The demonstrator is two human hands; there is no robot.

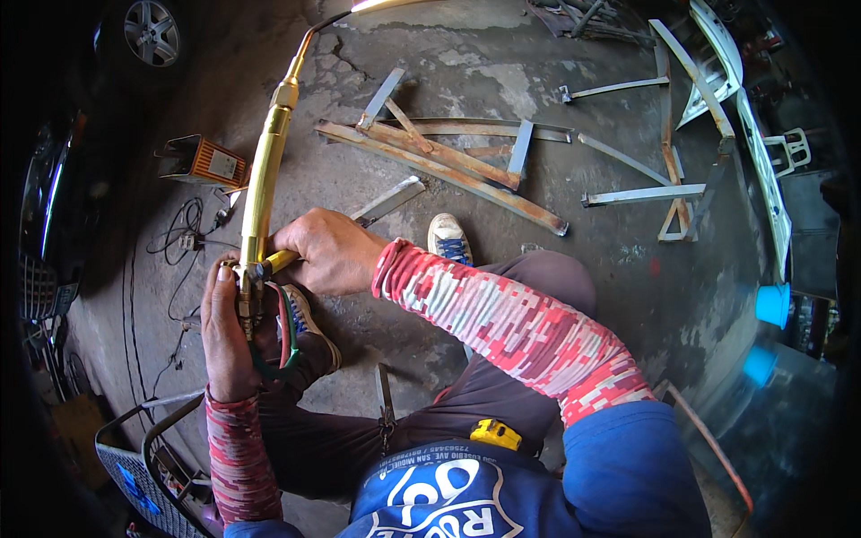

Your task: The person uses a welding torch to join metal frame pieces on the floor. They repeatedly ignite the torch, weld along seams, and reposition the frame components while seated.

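A long brass gas torch [262, 179] points away from me, its thin bent tip near the top edge. Beside that tip runs a bright orange-white streak [381, 4], which looks like flame. My left hand [226, 332] is closed around the torch's valve end. From the left, closed in a pinch, my right hand [332, 251] holds a short yellow rod-like piece [282, 261] against the valves. Whether that piece is a separate tool or a knob is hidden by the fingers. Red and green hoses [289, 334] hang from the torch's base.
Rusty metal bars [448, 170] lie on the concrete floor ahead. A welded angle-iron frame [668, 134] lies to the right. An orange box-shaped machine [215, 163] and black cables [186, 235] are at left. A yellow tape measure [496, 434] sits at my waist, near a mesh chair [152, 475].
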